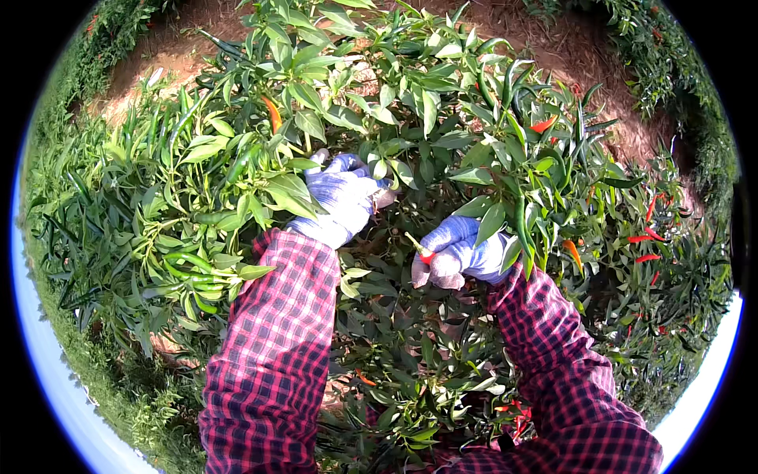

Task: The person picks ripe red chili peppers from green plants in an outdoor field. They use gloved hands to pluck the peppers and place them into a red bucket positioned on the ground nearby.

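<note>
Both my hands wear light blue-and-white knit gloves with greyish fingertips, below red-and-black checked sleeves. My right hand [465, 252] is closed around a red chili pepper [426, 256]; its red top and pale green stem stick out at the thumb side. A leaf and a long green chili [521, 222] hang over that wrist. My left hand [343, 198] reaches into the chili plant [331, 112], fingers bent among the leaves. Foliage partly covers its fingertips, and whether they grip anything does not show. An orange chili [272, 114] hangs above and left of it.
Green chilies [192, 266] cluster left of my left sleeve. More red chilies [646, 239] hang on plants at the right, and several red ones [518, 415] show low by my body. Bare reddish soil [568, 53] runs between the rows at the top.
</note>
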Motion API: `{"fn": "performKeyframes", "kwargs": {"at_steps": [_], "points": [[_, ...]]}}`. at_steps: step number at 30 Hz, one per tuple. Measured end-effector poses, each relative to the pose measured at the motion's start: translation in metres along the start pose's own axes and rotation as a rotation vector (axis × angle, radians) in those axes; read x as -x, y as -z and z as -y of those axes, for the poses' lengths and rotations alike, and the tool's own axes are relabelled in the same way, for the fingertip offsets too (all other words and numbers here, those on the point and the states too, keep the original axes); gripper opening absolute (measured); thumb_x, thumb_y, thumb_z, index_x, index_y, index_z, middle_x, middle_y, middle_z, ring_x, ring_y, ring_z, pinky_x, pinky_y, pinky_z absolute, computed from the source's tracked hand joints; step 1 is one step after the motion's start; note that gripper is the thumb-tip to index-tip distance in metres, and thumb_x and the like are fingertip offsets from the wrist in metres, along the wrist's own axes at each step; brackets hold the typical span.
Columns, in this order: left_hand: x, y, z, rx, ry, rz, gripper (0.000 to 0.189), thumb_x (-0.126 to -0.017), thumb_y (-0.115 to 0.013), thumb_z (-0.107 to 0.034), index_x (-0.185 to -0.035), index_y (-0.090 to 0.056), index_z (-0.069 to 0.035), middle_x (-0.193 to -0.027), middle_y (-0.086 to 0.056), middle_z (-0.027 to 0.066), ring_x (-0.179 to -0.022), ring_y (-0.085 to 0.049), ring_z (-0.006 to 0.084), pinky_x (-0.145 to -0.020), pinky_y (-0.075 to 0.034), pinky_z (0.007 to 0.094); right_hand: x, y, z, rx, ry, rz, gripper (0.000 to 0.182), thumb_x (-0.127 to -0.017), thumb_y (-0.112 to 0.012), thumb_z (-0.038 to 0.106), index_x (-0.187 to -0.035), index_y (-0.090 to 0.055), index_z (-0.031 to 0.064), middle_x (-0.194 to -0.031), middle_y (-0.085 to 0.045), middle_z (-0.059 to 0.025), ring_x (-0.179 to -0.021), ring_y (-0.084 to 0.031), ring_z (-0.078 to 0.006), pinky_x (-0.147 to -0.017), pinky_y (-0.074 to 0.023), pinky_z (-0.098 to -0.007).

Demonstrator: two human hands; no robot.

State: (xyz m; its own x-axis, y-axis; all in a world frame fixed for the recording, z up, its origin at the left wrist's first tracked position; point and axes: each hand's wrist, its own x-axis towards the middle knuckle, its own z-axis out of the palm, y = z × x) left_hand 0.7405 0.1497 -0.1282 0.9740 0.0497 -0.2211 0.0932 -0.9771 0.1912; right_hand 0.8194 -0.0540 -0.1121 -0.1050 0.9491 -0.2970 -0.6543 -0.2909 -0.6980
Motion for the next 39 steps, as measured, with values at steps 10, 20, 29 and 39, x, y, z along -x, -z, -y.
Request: {"fn": "performKeyframes", "kwargs": {"at_steps": [10, 20, 29, 39], "points": [[0.006, -0.026, 0.029, -0.405, 0.159, 0.074, 0.045, -0.073, -0.056, -0.018, -0.118, -0.054, -0.022, -0.118, -0.051, 0.0001, -0.107, -0.047, 0.0232, -0.092, -0.025, 0.0504, -0.080, 0.072, -0.054, 0.007, -0.103, -0.879, 0.021, -0.078, -0.060, 0.013, -0.096, -0.055, 0.0045, -0.065, -0.056, -0.0023, -0.055, -0.052, -0.0095, -0.045, -0.0395, -0.0220], [0.050, -0.049, 0.020, 0.050, 0.306, -0.036, 0.056, -0.073, -0.063, -0.026, -0.124, -0.045, -0.015, -0.128, -0.045, 0.0052, -0.118, -0.040, 0.0269, -0.099, -0.018, 0.0522, -0.218, 0.242, -0.180, 1.272, -0.510, -0.952, 0.026, -0.080, -0.053, 0.034, -0.092, -0.065, 0.0140, -0.084, -0.064, -0.0145, -0.072, -0.061, -0.0281, -0.064, -0.0480, -0.0361], [0.112, -0.022, -0.035, 0.064, 0.457, -0.150, 0.035, -0.090, -0.045, -0.020, -0.120, -0.041, -0.001, -0.107, -0.055, 0.0090, -0.100, -0.052, 0.0175, -0.088, -0.037, 0.0336, -0.229, 0.201, -0.143, 1.301, -0.742, -1.114, 0.030, -0.087, -0.044, 0.023, -0.107, -0.059, 0.0065, -0.109, -0.059, -0.0122, -0.094, -0.058, -0.0239, -0.080, -0.0474, -0.0333], [0.130, -0.032, -0.054, 0.685, 0.578, -0.160, 0.048, -0.080, -0.058, -0.017, -0.123, -0.037, -0.012, -0.124, -0.044, 0.0039, -0.111, -0.041, 0.0177, -0.093, -0.024, 0.0404, -0.232, 0.205, -0.146, 1.348, -0.490, -0.914, 0.029, -0.087, -0.045, 0.024, -0.106, -0.057, 0.0053, -0.104, -0.058, -0.0138, -0.089, -0.056, -0.0229, -0.079, -0.0464, -0.0327]]}}
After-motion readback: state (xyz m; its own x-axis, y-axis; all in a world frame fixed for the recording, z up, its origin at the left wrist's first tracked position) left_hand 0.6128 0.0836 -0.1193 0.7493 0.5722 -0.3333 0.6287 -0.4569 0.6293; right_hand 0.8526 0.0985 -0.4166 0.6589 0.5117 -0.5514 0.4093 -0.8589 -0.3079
